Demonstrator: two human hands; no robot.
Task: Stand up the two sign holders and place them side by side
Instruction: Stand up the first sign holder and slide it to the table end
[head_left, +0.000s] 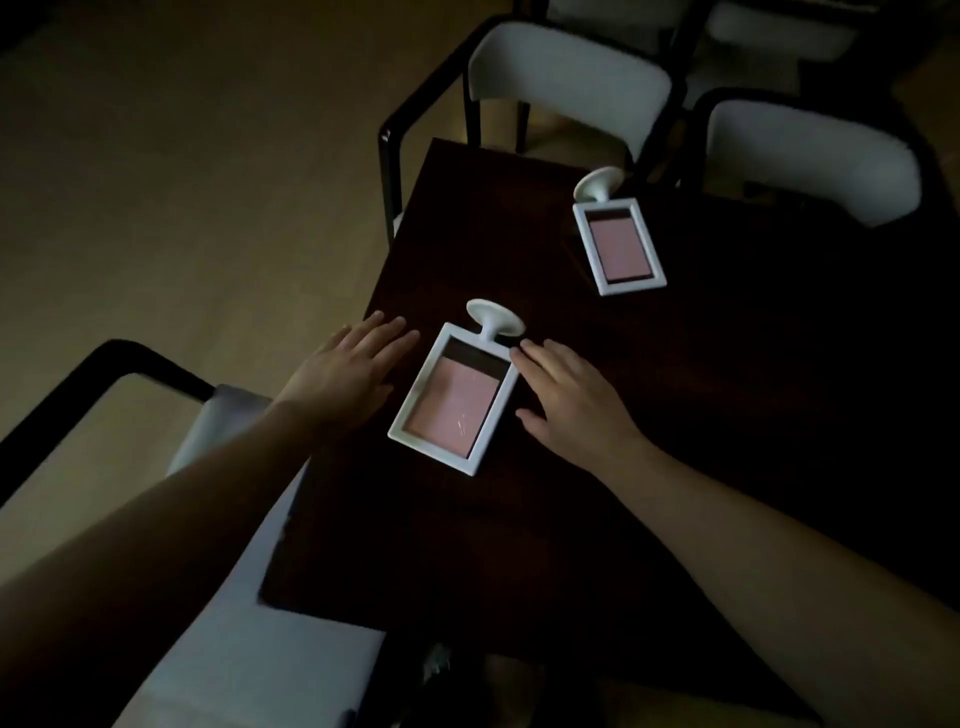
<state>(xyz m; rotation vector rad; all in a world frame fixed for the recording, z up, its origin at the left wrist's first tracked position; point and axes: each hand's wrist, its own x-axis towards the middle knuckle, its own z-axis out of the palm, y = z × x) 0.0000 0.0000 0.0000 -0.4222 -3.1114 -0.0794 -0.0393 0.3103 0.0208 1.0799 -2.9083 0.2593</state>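
Two white sign holders with pink inserts and round bases lie flat on a dark wooden table. The near sign holder lies between my hands, its base pointing away from me. My left hand is flat and open just left of it, fingers spread, not touching the frame. My right hand is open on the right side, fingertips at or very near the frame's edge. The far sign holder lies flat toward the table's far edge, well beyond both hands.
Two white-cushioned chairs with black frames stand at the far side, one behind the far sign holder and one to its right. Another chair sits at the near left under my left arm. The table's left edge runs close to my left hand.
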